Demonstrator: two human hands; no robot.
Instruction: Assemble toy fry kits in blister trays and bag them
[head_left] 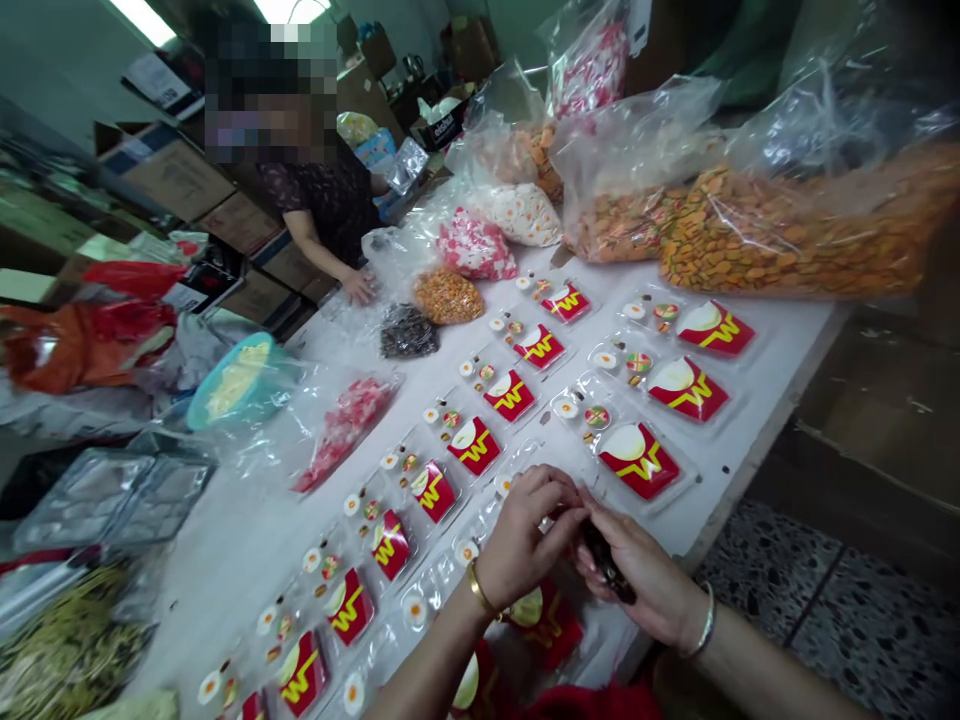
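My right hand (641, 570) is curled around several small dark brown pieces (606, 562), their exact kind too blurred to name. Close against it, my left hand (529, 535) has its fingers bent together at the right hand's fingertips; whatever they pinch is hidden. Below and around my hands lie clear plastic trays in rows, each with a red fries carton (641, 458) bearing a yellow zigzag. Small fried-egg pieces (568, 408) and round multicoloured pieces (597, 416) sit in the trays' other compartments. My forearms cover some of the nearest trays.
Clear bags of orange pieces (795, 235), pink-and-white pieces (476, 243) and dark pieces (407, 332) stand along the table's far side. A turquoise basin (196, 405) and stacked clear trays (90, 495) are at left. Across the table, a person's hand (358, 287) touches a bag.
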